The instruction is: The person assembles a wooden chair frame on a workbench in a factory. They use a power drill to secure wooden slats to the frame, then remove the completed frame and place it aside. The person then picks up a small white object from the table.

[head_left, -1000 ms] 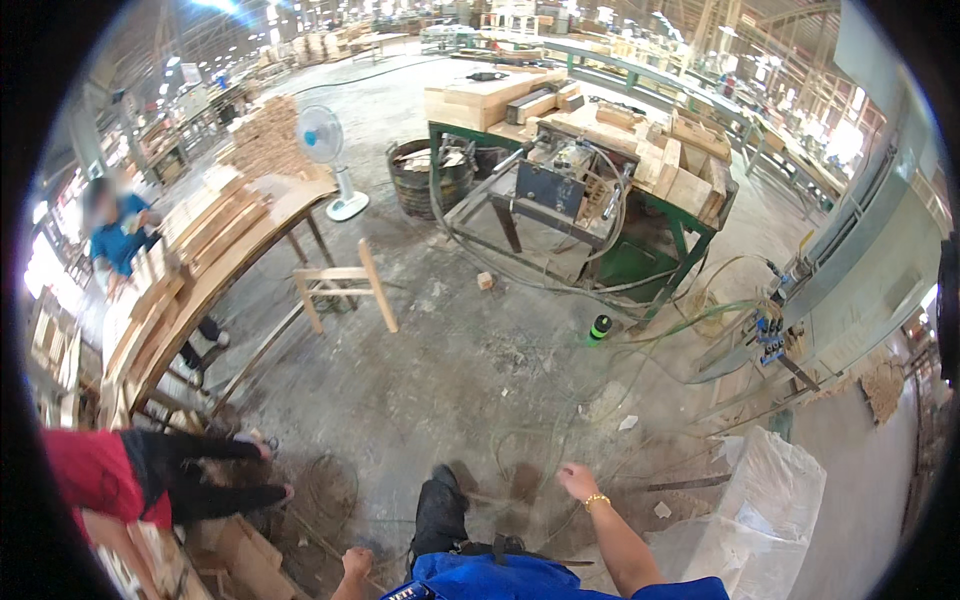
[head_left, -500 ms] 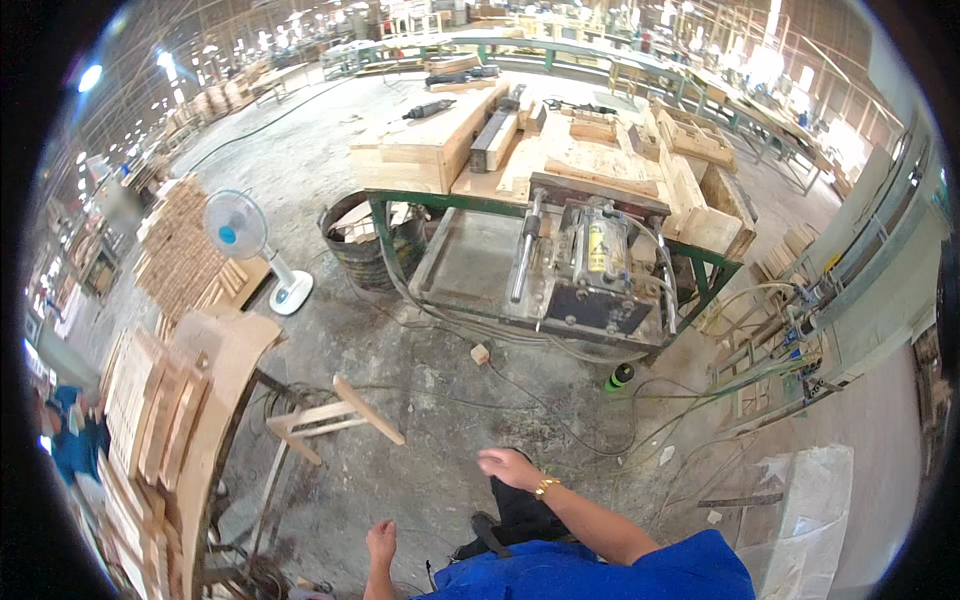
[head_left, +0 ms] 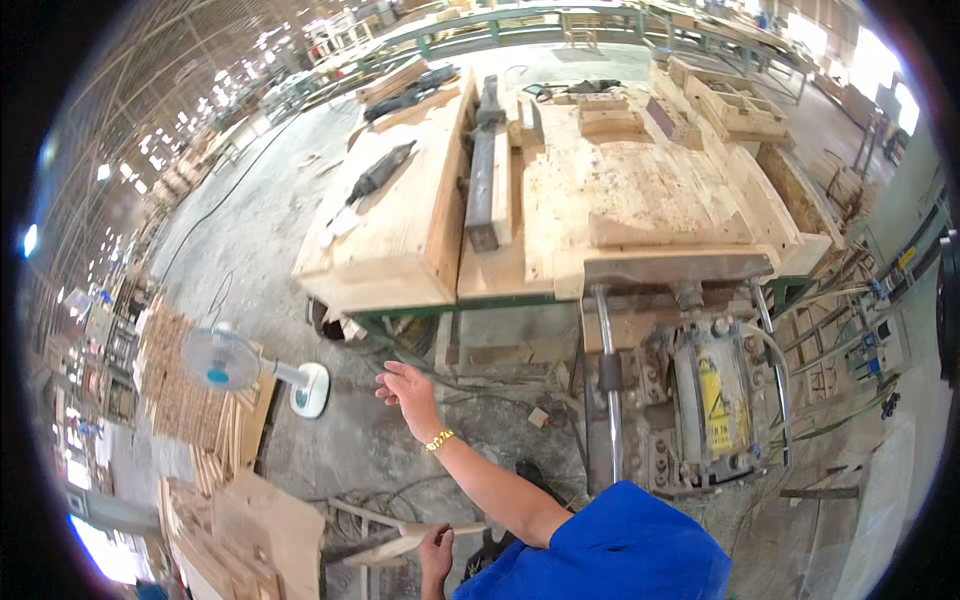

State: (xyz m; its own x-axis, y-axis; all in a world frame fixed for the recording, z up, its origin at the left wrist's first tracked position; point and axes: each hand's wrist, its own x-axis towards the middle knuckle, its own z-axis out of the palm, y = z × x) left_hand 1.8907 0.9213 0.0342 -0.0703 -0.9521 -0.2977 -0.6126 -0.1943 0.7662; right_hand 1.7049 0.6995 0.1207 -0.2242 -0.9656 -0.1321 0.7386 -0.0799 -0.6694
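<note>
My right hand (head_left: 410, 398), with a gold band on its wrist, reaches forward in the air with its fingers apart. It holds nothing and hangs short of the wooden workbench (head_left: 385, 293). Lower down, near my body, my left hand (head_left: 436, 552) is curled closed, and no object shows in it. Beneath and beside it is a pale wooden frame (head_left: 400, 543) on the floor; I cannot tell whether they touch. On the bench lie a dark hand-held power tool (head_left: 378, 176) and a long dark metal bar (head_left: 483, 190).
A metal clamping machine (head_left: 712, 395) with chrome rods is fixed at the bench's front right. A white fan (head_left: 222, 358) stands at left, by stacked wood strips (head_left: 178, 375). Boards (head_left: 265, 525) lie at lower left. Cables and a small wood block (head_left: 538, 417) are on the floor.
I have come nearer the bench, which looks larger now. My right hand has swung forward and left, its fingers spreading. My left hand stays low, closer to the wooden frame in view.
</note>
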